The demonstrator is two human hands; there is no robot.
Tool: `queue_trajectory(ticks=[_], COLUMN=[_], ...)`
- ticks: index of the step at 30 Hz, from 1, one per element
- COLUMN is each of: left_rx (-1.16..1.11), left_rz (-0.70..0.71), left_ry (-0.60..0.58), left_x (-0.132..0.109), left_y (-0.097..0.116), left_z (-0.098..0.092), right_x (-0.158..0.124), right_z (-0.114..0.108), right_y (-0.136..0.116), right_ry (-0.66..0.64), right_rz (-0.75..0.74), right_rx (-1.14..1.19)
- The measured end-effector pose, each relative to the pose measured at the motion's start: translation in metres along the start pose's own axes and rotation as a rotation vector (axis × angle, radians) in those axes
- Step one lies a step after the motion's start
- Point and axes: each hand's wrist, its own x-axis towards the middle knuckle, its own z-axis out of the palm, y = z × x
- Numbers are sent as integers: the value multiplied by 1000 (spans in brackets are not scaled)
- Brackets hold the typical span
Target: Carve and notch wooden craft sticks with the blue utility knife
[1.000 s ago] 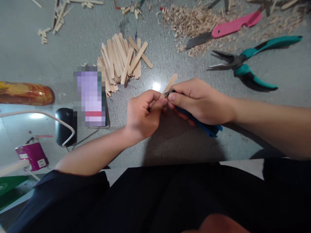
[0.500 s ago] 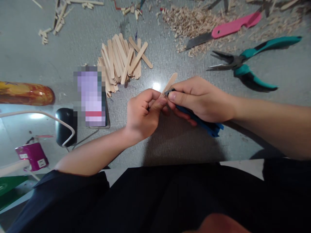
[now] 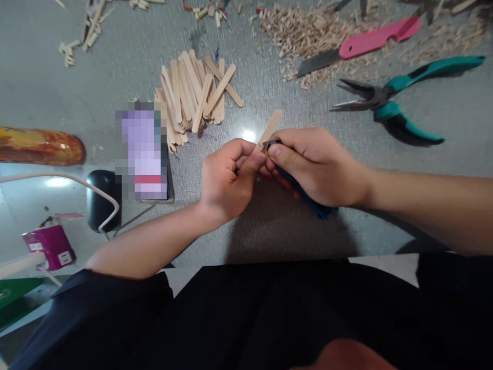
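Observation:
My left hand (image 3: pixel 229 177) is closed, with thumb and fingertips pinching the lower end of a wooden craft stick (image 3: pixel 272 125). The stick slants up and away to the right, its rounded far end free. In my right hand (image 3: pixel 319 162), a blue-handled hand tool (image 3: pixel 304 191) is gripped, its thumb pressed near the small dark metal head (image 3: pixel 270 144). That head meets the stick just beyond the left fingertips. The palm and fingers hide most of the handle, so I cannot tell the tool's exact kind.
Loose craft sticks (image 3: pixel 192 92) lie in a pile beyond my left hand, beside a blurred-out phone (image 3: pixel 144 154). Teal-handled pliers (image 3: pixel 389 97) lie open at right. A pink-handled knife (image 3: pixel 377 41) rests on wood shavings (image 3: pixel 308 31). A black mouse-shaped object (image 3: pixel 103 200) and purple power adapter (image 3: pixel 50 247) sit left.
My right hand has turned slightly, and less of the blue handle's end shows below it. The left hand keeps its pinch on the stick. The view has shifted slightly.

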Motion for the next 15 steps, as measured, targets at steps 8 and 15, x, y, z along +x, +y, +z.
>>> queue_trajectory(ticks=[8, 15], left_rx=[191, 109], left_rz=[99, 126], left_ry=[-12, -8], left_x=[1, 4], left_y=[2, 4], left_z=[-3, -3], right_x=[-2, 4], right_z=[1, -10], right_y=[0, -3], right_ry=[73, -116], right_rz=[-98, 53], right_rx=[-287, 26])
